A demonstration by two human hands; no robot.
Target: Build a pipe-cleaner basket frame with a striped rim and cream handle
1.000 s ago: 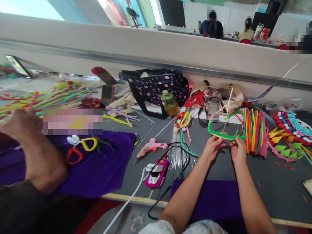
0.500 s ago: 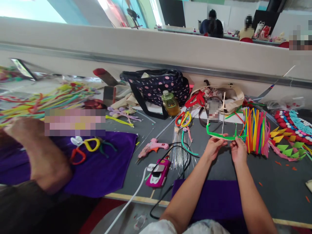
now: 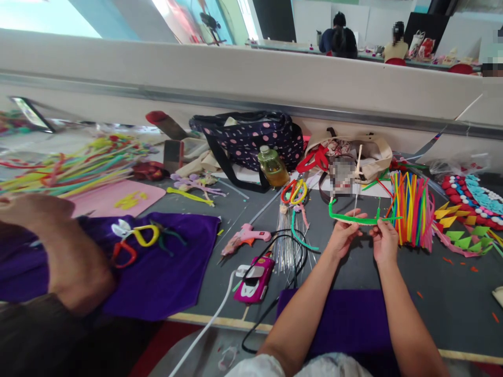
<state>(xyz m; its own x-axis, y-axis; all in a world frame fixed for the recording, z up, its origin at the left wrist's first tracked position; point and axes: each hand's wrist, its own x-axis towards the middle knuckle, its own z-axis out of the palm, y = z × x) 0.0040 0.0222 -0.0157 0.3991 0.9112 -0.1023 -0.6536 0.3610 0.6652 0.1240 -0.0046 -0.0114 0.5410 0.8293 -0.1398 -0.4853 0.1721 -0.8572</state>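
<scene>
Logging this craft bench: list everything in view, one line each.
green pipe cleaner: one, green, held between both hands
pipe cleaner bundle: one, multicoloured, upright right of the hands
glue gun: one, pink, on grey table
scissors: one pair, red and yellow, near bottle
bottle: one, yellow liquid, before dotted bag
dotted bag: one, dark with pink dots, by wall
purple cloth: one, left
co-worker's arm: one, far left
left hand: pinching pipe cleaner
right hand: pinching pipe cleaner
</scene>
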